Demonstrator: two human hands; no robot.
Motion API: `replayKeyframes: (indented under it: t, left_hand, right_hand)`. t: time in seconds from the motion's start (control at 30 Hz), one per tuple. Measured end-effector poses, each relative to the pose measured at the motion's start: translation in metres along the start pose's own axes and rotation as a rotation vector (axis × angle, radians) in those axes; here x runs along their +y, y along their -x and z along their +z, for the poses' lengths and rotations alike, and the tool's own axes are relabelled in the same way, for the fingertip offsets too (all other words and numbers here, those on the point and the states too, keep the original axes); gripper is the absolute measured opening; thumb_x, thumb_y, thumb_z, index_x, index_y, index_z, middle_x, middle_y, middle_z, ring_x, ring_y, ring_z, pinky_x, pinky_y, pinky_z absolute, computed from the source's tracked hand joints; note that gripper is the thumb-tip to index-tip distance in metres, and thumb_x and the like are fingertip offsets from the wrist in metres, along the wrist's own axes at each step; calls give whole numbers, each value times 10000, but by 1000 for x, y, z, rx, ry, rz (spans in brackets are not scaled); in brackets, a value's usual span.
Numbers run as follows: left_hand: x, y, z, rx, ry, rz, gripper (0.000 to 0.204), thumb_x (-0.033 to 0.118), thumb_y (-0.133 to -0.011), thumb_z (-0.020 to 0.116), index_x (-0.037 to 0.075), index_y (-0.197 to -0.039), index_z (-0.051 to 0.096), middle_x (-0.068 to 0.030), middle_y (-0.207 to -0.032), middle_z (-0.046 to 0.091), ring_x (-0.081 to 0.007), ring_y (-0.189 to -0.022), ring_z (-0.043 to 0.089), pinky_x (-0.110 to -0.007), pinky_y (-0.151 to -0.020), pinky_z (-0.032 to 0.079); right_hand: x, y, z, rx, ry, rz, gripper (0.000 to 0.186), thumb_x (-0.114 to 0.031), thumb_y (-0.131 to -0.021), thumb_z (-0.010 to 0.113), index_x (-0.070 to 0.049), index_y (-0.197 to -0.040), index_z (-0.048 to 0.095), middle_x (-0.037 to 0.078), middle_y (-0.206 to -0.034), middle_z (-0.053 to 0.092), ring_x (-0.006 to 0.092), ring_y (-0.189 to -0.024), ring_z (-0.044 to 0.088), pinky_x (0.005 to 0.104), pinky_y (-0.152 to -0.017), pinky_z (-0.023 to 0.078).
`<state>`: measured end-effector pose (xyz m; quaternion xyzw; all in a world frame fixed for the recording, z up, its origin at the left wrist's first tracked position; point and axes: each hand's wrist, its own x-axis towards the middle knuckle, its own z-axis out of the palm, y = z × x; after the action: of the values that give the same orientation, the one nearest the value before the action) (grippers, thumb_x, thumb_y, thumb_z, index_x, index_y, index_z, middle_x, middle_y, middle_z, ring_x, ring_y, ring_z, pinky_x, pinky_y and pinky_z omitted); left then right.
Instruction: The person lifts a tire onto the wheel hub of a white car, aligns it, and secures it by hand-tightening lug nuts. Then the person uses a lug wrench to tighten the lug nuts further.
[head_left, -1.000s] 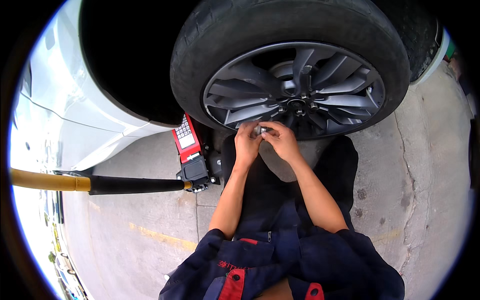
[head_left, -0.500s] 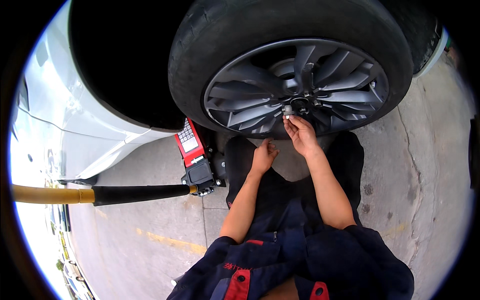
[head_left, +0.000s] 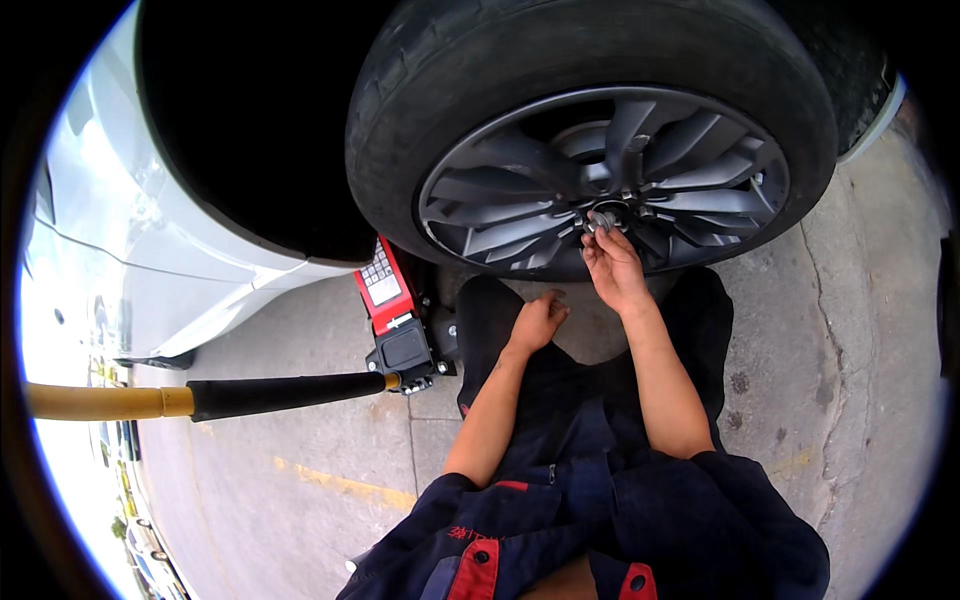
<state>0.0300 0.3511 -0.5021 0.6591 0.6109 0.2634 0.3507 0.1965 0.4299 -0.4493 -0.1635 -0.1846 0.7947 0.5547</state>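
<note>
head view – lug nut [head_left: 601,221] pinched between right fingers [head_left: 591,252]

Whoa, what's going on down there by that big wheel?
A person in dark blue clothes with red patches is down by a grey, many-spoked metal wheel with a black rubber tyre. Their right hand pinches a small silver metal nut near the wheel's middle. Their left hand, loosely curled near one knee, shows nothing in it. A red-and-black jack with a long yellow-and-black handle stands to the left.
</note>
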Motion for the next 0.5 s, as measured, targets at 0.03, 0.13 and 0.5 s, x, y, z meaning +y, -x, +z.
replayKeyframes:
  t: [0.03, 0.13, 0.5]
  left_hand:
    - [0, 1, -1, -4, 2, 2, 346, 197, -828, 651, 13, -1113, 583, -146, -860, 681, -277, -776, 661, -360, -725, 515]
    - [-2, 0, -1, -9, 15, -1, 334, 204, -834, 644, 17, -1105, 588, -153, -865, 681, -291, -791, 661, -367, -730, 514]
    - [1, -2, -3, -25, -14, 7, 321, 210, -843, 623, 27, -1105, 596, -159, -869, 676, -306, -800, 655, -379, -737, 509]
  right_hand:
    - [-4, 4, 12, 37, -3, 17, 301, -125, -909, 588, -68, -1202, 551, 19, -1040, 618, 87, -889, 559, 230, -764, 453]
    - [-14, 10, 37, 112, 157, 63, 236, -122, -923, 561, -42, -1146, 568, 27, -986, 627, 87, -833, 565, 225, -735, 460]
    - [-25, -2, 61, 251, 1061, -135, 282, -110, -802, 722, 65, -972, 581, 76, -794, 670, 103, -683, 625, 209, -607, 477]
